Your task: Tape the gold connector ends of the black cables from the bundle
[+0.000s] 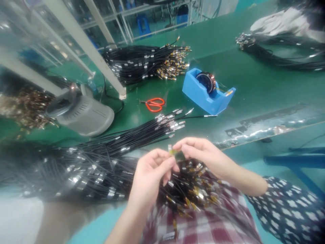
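Note:
My left hand [151,171] pinches a black cable close to its silvery connector end [170,147], which points up between my hands. Against that end is a small piece of yellowish clear tape [173,152], and the fingertips of my right hand [203,150] are closed on it. Whether the tape is wrapped fully round the cable I cannot tell. Below my hands, a large bundle of black cables [122,183] lies across my lap, many tips wrapped in amber tape. Just beyond my hands, another bundle of cables [142,134] with bare silvery ends rests on the green table [175,98].
A blue tape dispenser [203,93] with an amber roll stands ahead right. Orange-handled snips [155,104] lie left of it. Further back is a coiled cable bundle [142,62]. A grey machine [83,113] and a white post [101,61] stand left; more cables [281,57] lie far right.

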Demonstrator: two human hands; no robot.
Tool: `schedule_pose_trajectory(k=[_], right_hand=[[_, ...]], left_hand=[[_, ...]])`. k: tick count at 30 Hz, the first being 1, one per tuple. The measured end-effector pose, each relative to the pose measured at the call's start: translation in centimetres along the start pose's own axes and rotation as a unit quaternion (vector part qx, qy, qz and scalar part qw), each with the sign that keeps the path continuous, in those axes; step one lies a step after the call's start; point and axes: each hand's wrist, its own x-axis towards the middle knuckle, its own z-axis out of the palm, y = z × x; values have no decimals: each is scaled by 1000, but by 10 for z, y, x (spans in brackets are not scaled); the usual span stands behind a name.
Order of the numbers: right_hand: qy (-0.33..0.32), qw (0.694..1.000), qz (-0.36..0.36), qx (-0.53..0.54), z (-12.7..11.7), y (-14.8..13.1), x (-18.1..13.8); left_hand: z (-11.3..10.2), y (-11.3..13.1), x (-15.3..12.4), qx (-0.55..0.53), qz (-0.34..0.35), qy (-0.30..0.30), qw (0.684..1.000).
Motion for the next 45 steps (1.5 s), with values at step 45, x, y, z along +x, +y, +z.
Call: schedule_pose_trajectory(k=[45], right_hand=[[-161, 972, -162, -54, -1, 6, 34]], left_hand=[[-27, -1, 4, -2, -52, -160, 986]])
